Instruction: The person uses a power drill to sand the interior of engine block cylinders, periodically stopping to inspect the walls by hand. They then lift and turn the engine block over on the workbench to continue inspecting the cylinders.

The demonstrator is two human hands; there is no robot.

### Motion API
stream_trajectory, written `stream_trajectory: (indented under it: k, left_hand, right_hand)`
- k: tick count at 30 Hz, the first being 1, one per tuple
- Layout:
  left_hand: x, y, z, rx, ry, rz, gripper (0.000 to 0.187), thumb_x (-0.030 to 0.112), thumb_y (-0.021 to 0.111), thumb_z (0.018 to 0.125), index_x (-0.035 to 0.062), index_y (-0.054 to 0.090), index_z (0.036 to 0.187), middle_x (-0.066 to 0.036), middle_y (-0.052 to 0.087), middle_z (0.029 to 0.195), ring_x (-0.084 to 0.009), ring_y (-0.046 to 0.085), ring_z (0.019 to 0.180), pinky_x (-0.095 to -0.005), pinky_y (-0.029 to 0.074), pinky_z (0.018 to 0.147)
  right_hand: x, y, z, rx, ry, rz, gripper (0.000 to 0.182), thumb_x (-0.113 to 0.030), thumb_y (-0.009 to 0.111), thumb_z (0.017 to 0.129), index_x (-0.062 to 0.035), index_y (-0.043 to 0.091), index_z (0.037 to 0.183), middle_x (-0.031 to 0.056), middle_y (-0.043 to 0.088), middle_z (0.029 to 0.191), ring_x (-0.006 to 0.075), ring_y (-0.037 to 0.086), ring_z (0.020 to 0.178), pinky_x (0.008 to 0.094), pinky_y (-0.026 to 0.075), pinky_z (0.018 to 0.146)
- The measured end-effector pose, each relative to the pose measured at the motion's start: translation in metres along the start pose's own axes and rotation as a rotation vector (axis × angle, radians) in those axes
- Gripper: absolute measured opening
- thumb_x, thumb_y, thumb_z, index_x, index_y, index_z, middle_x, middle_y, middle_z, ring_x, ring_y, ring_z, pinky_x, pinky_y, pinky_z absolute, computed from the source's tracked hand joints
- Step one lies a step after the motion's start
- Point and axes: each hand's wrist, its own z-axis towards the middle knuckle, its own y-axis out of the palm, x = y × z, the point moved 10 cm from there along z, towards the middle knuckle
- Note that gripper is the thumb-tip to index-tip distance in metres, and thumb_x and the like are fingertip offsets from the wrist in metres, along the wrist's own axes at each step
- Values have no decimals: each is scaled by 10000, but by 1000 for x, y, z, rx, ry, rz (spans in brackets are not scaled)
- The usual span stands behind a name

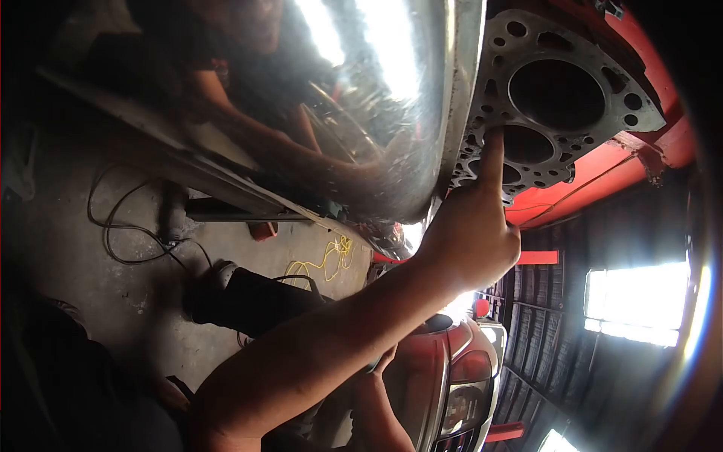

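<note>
Going left to right with the head gasket (561, 98) as the landmark, since that's what everything here is about.

Far left of the gasket there's concrete floor (68, 248) with a black cable (113, 233) looped on it, then a yellow cord (324, 260) in a tangle closer in. Just left of the gasket is a big shiny curved metal panel (376, 98), and you can see a person reflected in it (too warped to say much).

Then the gasket itself, top right of the view, resting flat against something red (648, 143) behind it. One big bore hole is fully visible and two more are partly covered lower down, plus lots of small holes around them.

The right hand (471, 241) comes up from below the gasket, its grip mostly curled closed with only the index finger out, tip pressed on the gasket's edge next to the second bore. It isn't gripping anything, just touching. The left hand (385, 360) is well below the gasket, mostly hidden behind the right forearm, so I cannot tell its grip.

Progress-wise, my read: the gasket is off any engine and looks like it's only being pointed at or checked. Nothing looks fitted yet.

Containers: none I can make out. Below and right of the gasket there's a red vehicle (452, 377) nose and bright windows (636, 301).
</note>
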Motion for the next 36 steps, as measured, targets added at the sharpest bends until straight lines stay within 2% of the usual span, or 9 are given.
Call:
stream_trajectory:
  k: [3,6,14,19,22,26,29,32,36]
  left_hand:
    - [-6,6,9,-33,16,-262,1015,4,639,833,-10,4,1626,-129,665,815,-216,652,729,-338,537,720]
    - [-5,14,21,-64,44,-279,1003,-6,636,832,-11,25,1628,-111,665,811,-187,647,724,-323,527,705]
    - [15,29,6,-218,132,-303,1032,-36,605,829,55,-16,1648,-148,698,872,-210,689,779,-350,546,759]
    - [8,19,-3,-208,101,-216,968,-19,606,849,86,85,1658,-131,695,874,-201,679,797,-361,553,761]
    - [8,15,4,-83,92,-3,956,-3,625,860,39,84,1647,-123,691,860,-189,671,772,-338,543,744]
    - [13,17,19,-210,59,-426,947,0,655,858,-73,81,1608,-114,685,834,-169,655,731,-319,533,721]
    - [19,13,12,-239,78,-411,944,-11,661,867,-57,84,1613,-114,680,819,-175,656,732,-317,536,717]
    - [15,13,-5,-183,187,-334,923,-41,651,857,-10,139,1625,-102,668,810,-163,649,721,-332,539,704]
    - [-1,23,-38,-227,206,-232,874,-69,635,838,33,244,1613,-63,646,786,-130,637,699,-321,542,709]
  right_hand:
    - [2,1,5,-135,19,40,608,-414,597,892,-43,532,1368,148,661,1224,327,659,1078,469,538,977]
    - [-3,-5,4,-21,-16,-64,570,-419,602,895,-44,553,1322,142,679,1151,304,677,993,449,558,918]
    - [-2,-42,11,-4,-4,-36,663,-419,595,904,-42,487,1439,158,601,1366,352,579,1246,504,463,1085]
    - [-4,1,1,-33,-36,-87,664,-440,605,888,-39,513,1409,163,624,1320,357,600,1207,499,479,1066]
    - [-6,1,0,-15,-47,-97,628,-454,603,884,-22,562,1337,183,663,1218,359,638,1115,489,511,1016]
    - [-4,11,-5,-17,-33,-78,600,-474,594,886,6,603,1245,203,689,1086,352,672,977,469,551,929]
    - [-9,4,-4,-28,-74,-125,604,-475,585,896,19,596,1243,208,683,1081,347,669,977,464,551,917]
    - [-2,-19,7,-234,69,-24,556,-405,533,956,-47,584,1378,137,660,1310,335,603,1229,487,460,1089]
    - [-4,-13,4,-190,-7,-21,544,-421,541,953,-35,595,1332,132,661,1281,330,616,1185,484,479,1057]
